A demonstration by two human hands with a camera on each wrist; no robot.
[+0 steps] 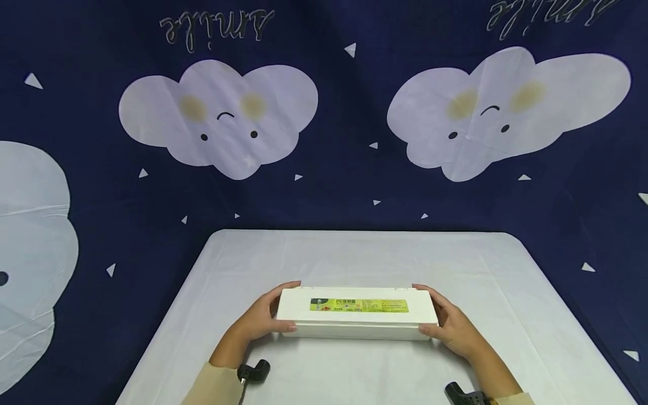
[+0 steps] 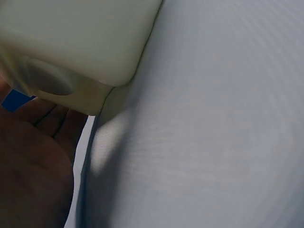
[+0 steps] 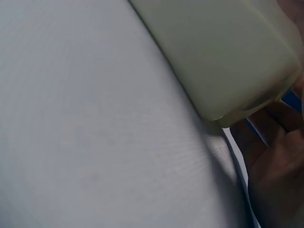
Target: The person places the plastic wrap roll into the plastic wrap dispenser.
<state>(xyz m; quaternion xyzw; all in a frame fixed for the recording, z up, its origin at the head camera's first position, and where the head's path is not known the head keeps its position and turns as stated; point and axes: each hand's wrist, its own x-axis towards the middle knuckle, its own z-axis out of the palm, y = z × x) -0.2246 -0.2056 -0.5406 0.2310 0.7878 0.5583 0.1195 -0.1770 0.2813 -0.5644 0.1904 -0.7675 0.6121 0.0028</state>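
A long white cling film box [image 1: 356, 317] with a yellow-green label [image 1: 359, 305] on its lid lies crosswise on the white table. My left hand [image 1: 259, 316] grips its left end, thumb along the front and fingers reaching round to the back. At the other end, my right hand [image 1: 454, 330] holds the box the same way, thumb on the front corner. The left wrist view shows a rounded end of the box [image 2: 80, 38] with the palm beside it. In the right wrist view the opposite end [image 3: 228, 57] is close to the tabletop, fingers partly hidden behind it.
The white tabletop [image 1: 364, 256] has rounded far corners and stretches around the box. Behind and beside it hangs a dark blue cloth with clouds [image 1: 217, 118] and small triangles. A black wrist camera [image 1: 255, 371] sits on the left wrist, another [image 1: 463, 395] on the right.
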